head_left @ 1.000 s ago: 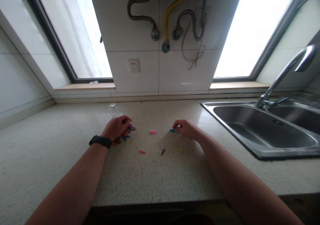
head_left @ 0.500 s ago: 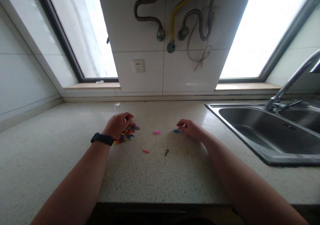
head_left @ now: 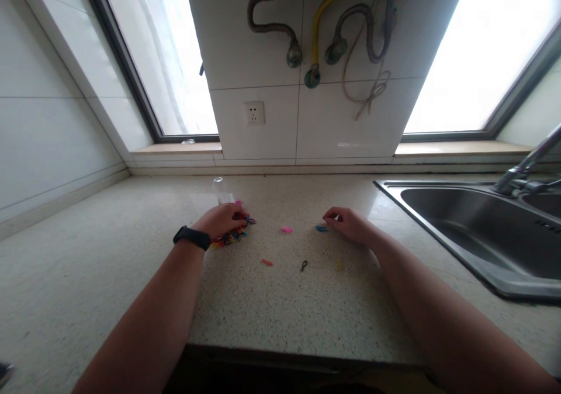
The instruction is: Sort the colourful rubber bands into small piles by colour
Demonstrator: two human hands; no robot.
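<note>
At the edge of a heap of small coloured rubber bands, my left hand is closed, its fingertips pressed down among them; what they pinch is hidden. My right hand rests on the counter with thumb and fingers together, just beside a blue rubber-band bunch. Whether anything is in its fingertips I cannot make out. Between the hands lies a pink bunch. Nearer to me are an orange-red band, a dark looped band and a pale yellow one.
A clear container stands behind my left hand. To the right, a steel sink with a faucet is set into the speckled counter. A tiled wall with a socket and pipes rises behind.
The view has swung slightly left. My left fingers have come down into the rubber-band heap, and more of the clear container shows. My right hand stays by the blue bunch.
</note>
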